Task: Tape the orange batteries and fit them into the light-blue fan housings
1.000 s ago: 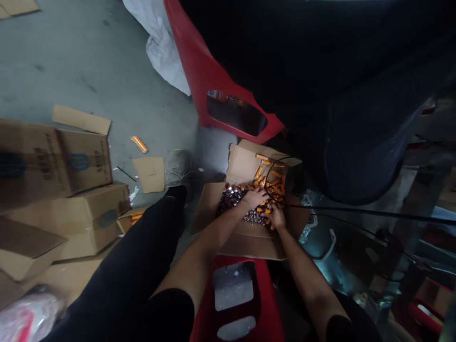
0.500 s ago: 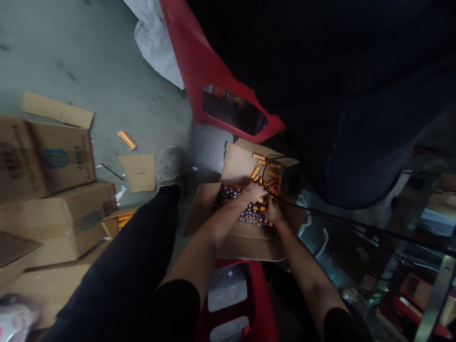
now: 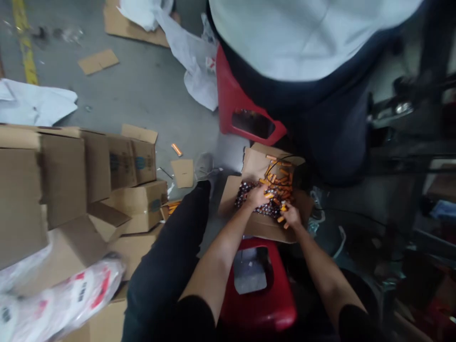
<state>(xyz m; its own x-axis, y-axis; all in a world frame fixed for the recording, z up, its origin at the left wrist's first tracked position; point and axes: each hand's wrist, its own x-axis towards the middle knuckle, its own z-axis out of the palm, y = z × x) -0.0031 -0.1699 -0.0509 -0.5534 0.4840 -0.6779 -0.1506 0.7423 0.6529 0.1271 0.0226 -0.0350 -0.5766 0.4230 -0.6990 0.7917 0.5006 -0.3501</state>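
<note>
An open cardboard box (image 3: 270,229) holds many orange cylindrical battery cells (image 3: 280,179). Some stand in packed rows with their round ends up, while others lie loose toward the far right. My left hand (image 3: 257,195) is over the middle of the box, its fingers closed on an orange cell (image 3: 268,195). At the box's right side, my right hand (image 3: 292,216) grips another orange cell (image 3: 283,207) between thumb and fingers. More loose cells lie just beneath it. A thin black cable (image 3: 270,172) loops over the loose cells. The fingertips are slightly blurred.
Red plastic stools stand in front of me (image 3: 263,304) and beyond the box (image 3: 228,95), the far one beside a seated person (image 3: 320,114). Cardboard boxes (image 3: 142,204) stack at left. One orange cell (image 3: 176,149) and cardboard scraps lie on the floor.
My view has shifted, showing more floor and boxes at left and the other person's light top. My hands have moved apart, the right one toward the box's near right corner.
</note>
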